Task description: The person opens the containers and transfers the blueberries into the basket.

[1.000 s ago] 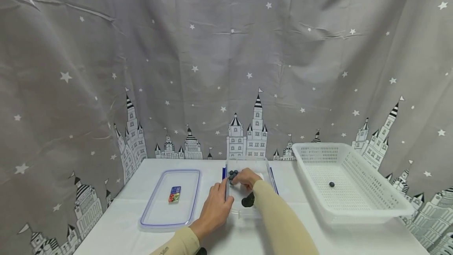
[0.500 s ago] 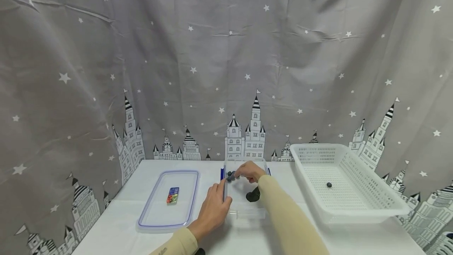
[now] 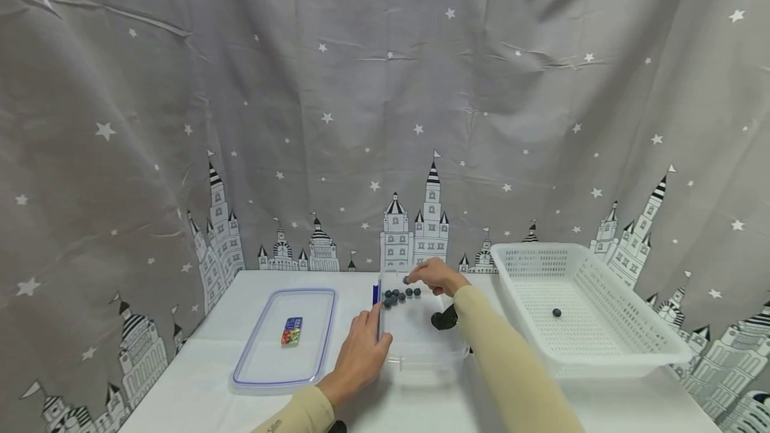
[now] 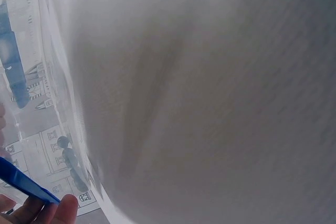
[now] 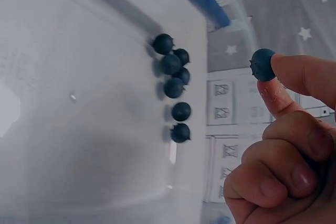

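A clear plastic food container [image 3: 415, 343] stands in the middle of the table. Inside, near its far left corner, lies a group of dark blueberries [image 5: 174, 87]. My right hand [image 3: 438, 276] pinches one blueberry [image 5: 262, 65] between thumb and index finger, above the container's far end. In the right wrist view its other fingers are curled in. My left hand [image 3: 363, 345] grips the container's left side at the blue latch [image 4: 25, 183], as the left wrist view shows. The berries show dimly through the clear wall there.
To the left lies a clear lid [image 3: 252, 379] with a blue seal and a printed label [image 3: 291, 331]. A white perforated basket [image 3: 601, 359] on the right holds a single blueberry [image 3: 556, 313]. A grey castle-print curtain [image 3: 337, 119] hangs behind the table.
My right hand has moved from among the blueberries up toward the container's far end, pinching one. The berries left behind are now in plain sight. My left hand stays at the container's side.
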The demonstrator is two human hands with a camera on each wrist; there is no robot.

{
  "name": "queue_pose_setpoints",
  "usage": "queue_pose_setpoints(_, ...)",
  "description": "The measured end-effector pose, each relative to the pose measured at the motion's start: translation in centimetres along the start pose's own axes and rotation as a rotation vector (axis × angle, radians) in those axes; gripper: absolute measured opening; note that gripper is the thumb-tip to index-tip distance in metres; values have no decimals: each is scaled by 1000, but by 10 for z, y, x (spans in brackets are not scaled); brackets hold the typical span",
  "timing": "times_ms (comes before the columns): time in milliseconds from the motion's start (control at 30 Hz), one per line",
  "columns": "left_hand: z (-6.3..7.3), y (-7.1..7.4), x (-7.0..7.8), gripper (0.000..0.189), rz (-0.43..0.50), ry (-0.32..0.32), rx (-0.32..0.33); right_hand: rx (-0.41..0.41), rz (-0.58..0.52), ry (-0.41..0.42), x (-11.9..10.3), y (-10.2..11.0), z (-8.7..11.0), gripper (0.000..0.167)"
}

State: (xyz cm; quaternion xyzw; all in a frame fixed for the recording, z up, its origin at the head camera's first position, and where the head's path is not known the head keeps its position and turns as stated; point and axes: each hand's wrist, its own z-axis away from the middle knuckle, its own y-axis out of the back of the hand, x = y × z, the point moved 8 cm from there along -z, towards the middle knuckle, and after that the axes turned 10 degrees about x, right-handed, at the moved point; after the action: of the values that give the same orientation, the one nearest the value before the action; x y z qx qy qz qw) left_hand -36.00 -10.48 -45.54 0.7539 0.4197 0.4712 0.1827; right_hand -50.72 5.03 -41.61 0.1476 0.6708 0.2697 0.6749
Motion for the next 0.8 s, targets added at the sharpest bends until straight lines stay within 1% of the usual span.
queue_pose_setpoints(133,0,0,0,64,2,-1,9,5,9,23,-4,13,2,30)
queue_pose_setpoints(233,0,0,0,64,0,1,8,9,13,23,-5,23,5,32)
queue_pose_setpoints(433,0,1,0,64,6,3,-7,4,-20,26,-9,45,7,36)
queue_pose_setpoints(600,0,2,0,64,9,-2,-4,10,-23,62,-13,64,9,39)
queue_pose_setpoints(800,0,0,-2,64,11,2,-8,0,-37,46,-8,81,10,42)
